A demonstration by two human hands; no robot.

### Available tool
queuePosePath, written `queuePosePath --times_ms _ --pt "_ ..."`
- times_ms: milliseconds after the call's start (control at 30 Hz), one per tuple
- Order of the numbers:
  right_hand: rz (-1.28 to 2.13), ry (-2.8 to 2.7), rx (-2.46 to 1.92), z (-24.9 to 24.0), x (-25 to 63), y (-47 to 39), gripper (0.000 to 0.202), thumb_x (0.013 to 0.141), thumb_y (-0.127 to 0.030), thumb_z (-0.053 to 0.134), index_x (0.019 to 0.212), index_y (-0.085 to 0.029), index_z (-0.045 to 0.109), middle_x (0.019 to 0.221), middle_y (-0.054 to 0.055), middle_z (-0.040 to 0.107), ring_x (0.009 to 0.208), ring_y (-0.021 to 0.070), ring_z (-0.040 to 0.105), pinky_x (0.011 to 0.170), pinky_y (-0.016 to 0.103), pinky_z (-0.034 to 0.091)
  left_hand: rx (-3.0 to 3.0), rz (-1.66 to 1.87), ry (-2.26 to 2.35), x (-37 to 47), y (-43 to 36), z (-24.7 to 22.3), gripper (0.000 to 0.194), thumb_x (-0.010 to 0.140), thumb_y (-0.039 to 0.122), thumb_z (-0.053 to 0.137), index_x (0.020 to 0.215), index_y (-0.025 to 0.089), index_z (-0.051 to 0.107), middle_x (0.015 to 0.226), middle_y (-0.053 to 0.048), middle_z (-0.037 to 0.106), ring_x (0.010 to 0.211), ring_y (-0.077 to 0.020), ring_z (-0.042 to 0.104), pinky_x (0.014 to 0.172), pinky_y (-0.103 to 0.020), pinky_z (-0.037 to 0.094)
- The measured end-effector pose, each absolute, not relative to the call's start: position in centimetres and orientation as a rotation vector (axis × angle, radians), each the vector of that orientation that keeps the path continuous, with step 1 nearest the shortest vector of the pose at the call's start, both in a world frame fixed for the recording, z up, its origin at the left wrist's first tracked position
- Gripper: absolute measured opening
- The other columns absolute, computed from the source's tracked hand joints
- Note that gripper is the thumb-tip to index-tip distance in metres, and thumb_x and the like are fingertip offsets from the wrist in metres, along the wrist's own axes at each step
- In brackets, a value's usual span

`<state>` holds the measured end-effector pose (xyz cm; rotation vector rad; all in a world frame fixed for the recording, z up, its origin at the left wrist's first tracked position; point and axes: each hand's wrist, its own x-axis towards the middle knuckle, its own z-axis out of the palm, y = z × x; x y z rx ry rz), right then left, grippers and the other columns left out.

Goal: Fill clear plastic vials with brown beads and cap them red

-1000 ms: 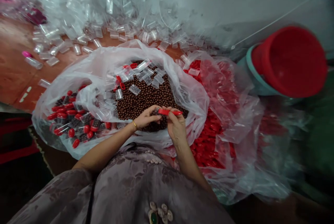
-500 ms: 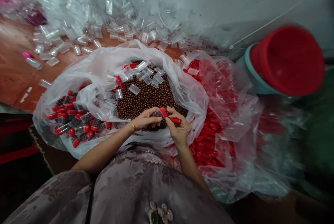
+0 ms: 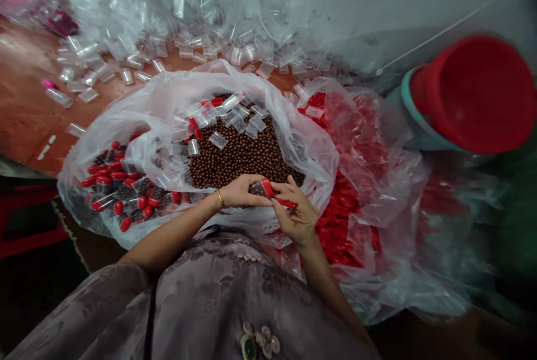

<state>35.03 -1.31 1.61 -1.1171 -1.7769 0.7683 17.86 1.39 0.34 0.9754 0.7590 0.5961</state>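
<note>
My left hand (image 3: 240,192) is closed around a small clear plastic container (image 3: 255,187) of brown beads, held over the bead pile. At its right end sits a red cap (image 3: 267,186). My right hand (image 3: 298,216) grips a red plastic piece (image 3: 286,203) beside that end; whether it is a second cap or a hinged part of the same one, I cannot tell. Beneath both hands, brown beads (image 3: 235,161) fill an opened plastic bag (image 3: 308,150). Empty clear containers (image 3: 218,140) and a few red caps (image 3: 198,134) rest on the beads.
Filled red-capped containers (image 3: 119,181) lie at the left in plastic. To the right, a bag holds loose red caps (image 3: 339,214). Many clear containers (image 3: 201,19) are heaped along the back of the orange table (image 3: 25,97). A red bucket (image 3: 482,94) stands at the far right.
My right hand has shifted slightly right and down, its fingers more spread around the red piece. The left hand still holds the container, turned a little. The whole view has shifted slightly.
</note>
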Motion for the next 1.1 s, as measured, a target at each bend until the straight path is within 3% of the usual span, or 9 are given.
queuePosePath --times_ms 200,367,500,633,767,1000,1100 --pt "0.796 -1.843 -1.164 2.0 34.9 -1.4 0.014 0.074 -0.018 0.059 0.085 -0.027 0.058 0.099 0.001 0.069 0.091 0.0192 0.063 0.104 0.060 0.029 0.916 0.547 0.762 17.8 0.9 -0.2 0.044 0.060 0.049 0.072 0.071 0.014 0.047 0.051 0.008 0.041 0.043 -0.0025 0.033 0.042 -0.017 0.023" --pt "0.887 -1.781 -1.203 1.8 34.3 -1.5 0.005 0.078 -0.026 0.056 0.083 -0.025 0.058 0.098 0.002 0.068 0.091 0.0192 0.061 0.108 0.057 0.022 1.054 0.600 0.827 17.8 0.8 -0.8 0.041 0.060 0.046 0.071 0.072 0.012 0.051 0.059 0.005 0.043 0.052 -0.0044 0.035 0.049 -0.018 0.028" --pt "0.938 -1.504 -1.299 1.0 32.8 -1.4 0.025 0.090 -0.034 0.036 0.083 -0.025 0.058 0.089 0.001 0.065 0.090 0.0165 0.059 0.106 0.047 0.028 1.419 0.546 0.937 18.2 0.8 -0.3 0.026 0.065 0.037 0.066 0.069 0.013 0.056 0.059 0.005 0.045 0.054 -0.0066 0.038 0.053 -0.019 0.029" --pt "1.224 -1.397 -1.368 -0.3 31.7 -0.7 0.044 0.090 -0.050 0.028 0.109 -0.024 0.058 0.114 0.005 0.059 0.113 0.0180 0.050 0.105 0.040 0.033 1.675 0.387 1.179 18.8 0.4 0.1 0.008 0.064 0.025 0.059 0.063 0.017 0.056 0.056 0.003 0.050 0.053 -0.0098 0.044 0.054 -0.021 0.029" --pt "1.633 -1.299 -1.328 -1.3 32.0 -0.4 0.054 0.090 -0.056 0.022 0.128 -0.027 0.047 0.132 0.001 0.050 0.125 0.0158 0.042 0.111 0.039 0.026 1.737 0.280 1.340 19.4 -0.4 0.1 0.008 0.064 0.025 0.059 0.070 0.019 0.060 0.062 -0.001 0.059 0.062 -0.0163 0.055 0.059 -0.024 0.036" --pt "1.323 -1.586 -1.452 -2.5 32.3 -0.2 0.059 0.087 -0.059 0.031 0.136 -0.027 0.037 0.147 0.000 0.029 0.138 0.0168 0.019 0.116 0.043 0.006 1.760 0.110 1.430 20.3 -0.6 -0.2 0.017 0.069 0.028 0.055 0.077 0.016 0.063 0.072 -0.010 0.064 0.071 -0.0240 0.061 0.067 -0.031 0.042" --pt "1.461 -1.445 -1.475 -2.7 31.1 0.1 0.068 0.082 -0.067 0.029 0.135 -0.026 0.039 0.146 0.002 0.032 0.136 0.0177 0.023 0.115 0.043 0.011 1.735 0.119 1.451 20.0 -0.5 -0.3 0.018 0.070 0.028 0.055 0.083 0.017 0.062 0.072 -0.006 0.064 0.069 -0.0207 0.061 0.066 -0.029 0.043"
